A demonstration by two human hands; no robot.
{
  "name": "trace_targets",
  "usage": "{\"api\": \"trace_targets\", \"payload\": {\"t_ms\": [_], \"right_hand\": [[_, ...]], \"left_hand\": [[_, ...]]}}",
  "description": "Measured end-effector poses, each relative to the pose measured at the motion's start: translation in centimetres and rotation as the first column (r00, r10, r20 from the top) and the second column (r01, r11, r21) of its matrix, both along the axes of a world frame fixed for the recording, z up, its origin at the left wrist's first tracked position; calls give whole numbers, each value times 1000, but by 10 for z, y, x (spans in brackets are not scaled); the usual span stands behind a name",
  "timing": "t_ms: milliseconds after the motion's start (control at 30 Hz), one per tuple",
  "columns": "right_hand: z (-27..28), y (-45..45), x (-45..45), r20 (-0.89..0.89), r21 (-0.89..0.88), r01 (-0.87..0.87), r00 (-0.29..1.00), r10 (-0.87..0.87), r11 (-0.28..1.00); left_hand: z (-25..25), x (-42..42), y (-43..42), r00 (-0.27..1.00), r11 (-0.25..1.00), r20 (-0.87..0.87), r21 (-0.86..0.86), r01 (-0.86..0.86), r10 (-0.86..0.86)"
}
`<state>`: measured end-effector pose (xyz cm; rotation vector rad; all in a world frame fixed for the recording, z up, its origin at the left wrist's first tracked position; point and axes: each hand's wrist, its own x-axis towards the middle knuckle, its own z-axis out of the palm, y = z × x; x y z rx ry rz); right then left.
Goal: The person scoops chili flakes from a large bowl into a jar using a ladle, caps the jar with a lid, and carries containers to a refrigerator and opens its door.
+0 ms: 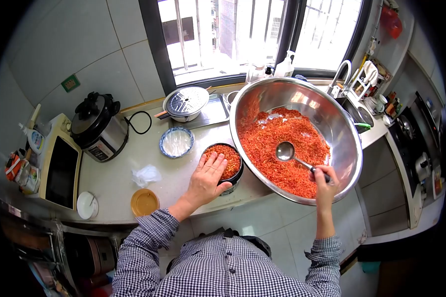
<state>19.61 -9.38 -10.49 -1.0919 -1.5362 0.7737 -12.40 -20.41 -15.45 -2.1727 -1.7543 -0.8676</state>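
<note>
A large steel basin (pixel 349 153) holds a broad heap of chopped red chili (pixel 287 131). My right hand (pixel 326 185) is closed around the black handle of a metal ladle (pixel 285 151), whose round bowl rests over the chili. To the left of the basin stands a dark round jar (pixel 231 184), filled near its rim with the same red chili (pixel 231 171). My left hand (pixel 205 178) lies stretched out over the jar's near left rim, fingers extended across the chili; whether the palm presses down is hidden.
An amber lid (pixel 144 202), a crumpled plastic bag (pixel 146 175) and a blue-rimmed plate (pixel 176 142) lie on the counter. Behind are a lidded pot (pixel 186 103) and a metal tray (pixel 214 114). A pressure cooker (pixel 98 126) and microwave (pixel 62 168) stand left; a faucet (pixel 339 79) is right.
</note>
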Motion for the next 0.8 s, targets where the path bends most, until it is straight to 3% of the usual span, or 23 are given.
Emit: {"api": "trace_targets", "payload": {"t_ms": [33,167,300,400,467,533,567,633,667,700,733,767,800], "right_hand": [[-3,-1,2,214,114,-30,977,5,993],[-9,-17,-3,565,277,-256,823,59,926],[-18,-23,2,642,134,-393,733,223,910],[-4,-30,5,659,9,-435,680,321,901],[6,-32,7,738,-54,-460,580,346,886],[20,-33,9,727,-59,-449,593,346,892],[30,-28,7,665,38,-430,685,298,902],[52,-15,-9,502,202,-389,829,246,899],[67,-8,-20,395,274,-396,877,273,876],[64,9,-32,314,258,-410,892,325,875],[47,30,-49,229,235,-432,895,383,871],[27,48,-68,143,203,-457,889,435,866],[14,60,-82,54,162,-477,878,475,864]], "left_hand": [[2,0,0,1000,1000,26,4,7,-7],[13,3,7,965,995,257,94,31,-54],[25,8,19,923,987,383,158,-38,-26],[22,7,23,969,991,248,136,-15,-19],[24,11,28,950,993,312,113,-15,-21],[38,18,36,921,983,391,171,-67,-5],[46,27,46,870,979,493,175,-101,2],[75,62,70,469,996,883,69,-59,-34],[70,76,94,292,997,953,81,1,-77],[68,99,120,-23,986,987,160,44,-159],[58,118,153,-406,973,909,175,152,-100],[64,139,162,-617,934,745,-21,357,253],[74,163,173,-827,918,533,212,334,178]]}}
